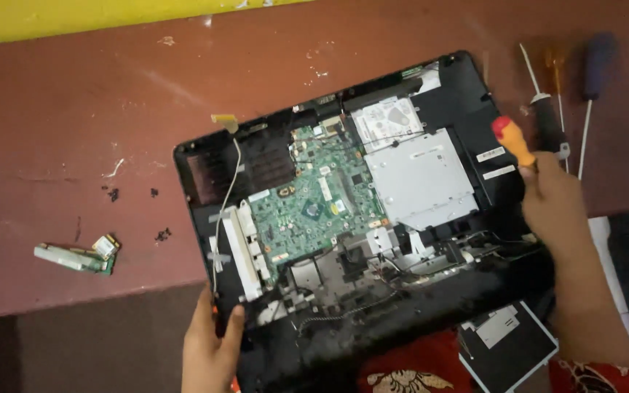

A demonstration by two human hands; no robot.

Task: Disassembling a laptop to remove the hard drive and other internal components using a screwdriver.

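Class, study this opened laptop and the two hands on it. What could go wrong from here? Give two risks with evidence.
1. The laptop base overhangs the table edge, steadied only by the left hand; it could tip or slide off.
2. The right hand holds a screwdriver close above the exposed green circuit board; a slip might scratch it.

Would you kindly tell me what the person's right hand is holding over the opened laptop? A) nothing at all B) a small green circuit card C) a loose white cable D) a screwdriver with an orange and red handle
D: the right hand grips a screwdriver with an orange and red handle at the right edge of the opened laptop, while the left hand holds the laptop's near left corner.
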